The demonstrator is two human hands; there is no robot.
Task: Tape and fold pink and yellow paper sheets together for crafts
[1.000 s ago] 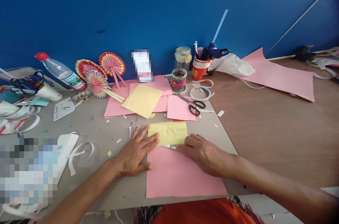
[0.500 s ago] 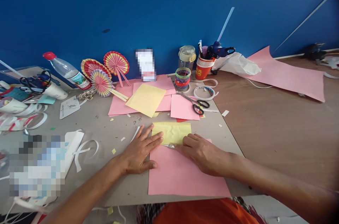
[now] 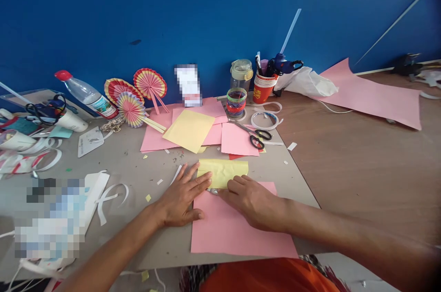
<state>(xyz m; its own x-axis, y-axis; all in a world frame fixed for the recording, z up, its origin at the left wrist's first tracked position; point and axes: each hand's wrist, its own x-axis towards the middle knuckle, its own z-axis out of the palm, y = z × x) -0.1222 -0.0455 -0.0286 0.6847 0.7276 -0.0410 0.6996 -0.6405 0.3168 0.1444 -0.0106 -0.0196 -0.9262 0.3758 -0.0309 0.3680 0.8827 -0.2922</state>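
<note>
A pink paper sheet point(image 3: 234, 232) lies on the grey board point(image 3: 144, 163) in front of me, with a crumpled yellow paper piece point(image 3: 223, 168) overlapping its far edge. My left hand point(image 3: 181, 197) lies flat with fingers spread, its fingertips on the left end of the yellow piece and the pink sheet's corner. My right hand point(image 3: 251, 200) rests palm down on the pink sheet, fingers stretched to the seam where the yellow and pink papers meet.
Beyond lie more pink and yellow sheets point(image 3: 189, 128), scissors point(image 3: 255, 135), tape rolls point(image 3: 265, 119), a red cup of tools point(image 3: 263, 87), a jar point(image 3: 241, 71), three paper fans point(image 3: 132, 94) and a water bottle point(image 3: 86, 94). Clutter fills the left. A large pink sheet point(image 3: 372, 96) lies right.
My right hand has slid left along the seam between the yellow and pink papers. The left hand has stayed flat in place.
</note>
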